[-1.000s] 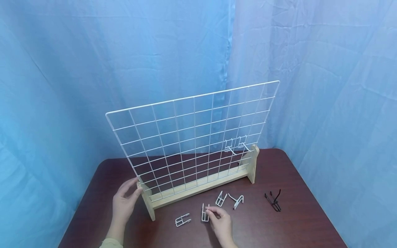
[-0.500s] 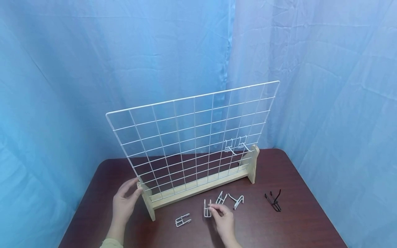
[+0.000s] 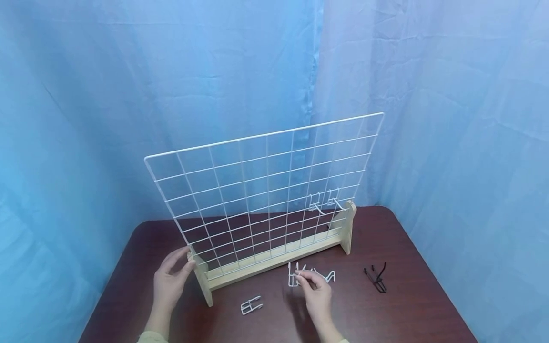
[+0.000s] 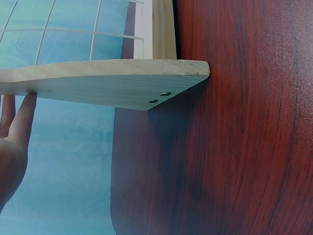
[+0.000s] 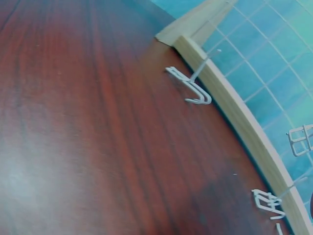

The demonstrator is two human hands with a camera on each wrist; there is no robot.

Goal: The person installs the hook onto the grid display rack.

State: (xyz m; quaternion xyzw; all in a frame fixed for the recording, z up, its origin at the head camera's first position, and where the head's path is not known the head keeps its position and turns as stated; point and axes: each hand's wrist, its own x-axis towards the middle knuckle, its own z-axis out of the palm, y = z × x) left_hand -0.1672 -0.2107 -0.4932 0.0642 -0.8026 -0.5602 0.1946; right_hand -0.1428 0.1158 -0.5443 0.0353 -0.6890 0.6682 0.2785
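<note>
My right hand [image 3: 318, 295] pinches a white wire grid hook [image 3: 292, 277] between thumb and fingertips, prongs up, above the table in front of the stand. In the right wrist view this hook [image 5: 299, 141] shows at the right edge. A white wire grid panel [image 3: 268, 181] stands tilted in a pale wooden stand [image 3: 274, 257]. My left hand [image 3: 170, 276] grips the top of the stand's left end piece, and in the left wrist view its fingertips touch that end piece [image 4: 107, 83]. Two white hooks [image 3: 317, 205] hang on the grid's lower right.
Another white hook [image 3: 251, 305] lies on the dark red table [image 3: 399, 314] left of my right hand. More white hooks [image 3: 329, 276] lie behind it, partly hidden. A black hook [image 3: 376, 278] lies to the right. Blue curtains [image 3: 214, 71] surround the table.
My right hand has lifted the white hook and carried it right and towards the stand, so that it now overlaps the hooks lying behind. My left hand stays on the end piece.
</note>
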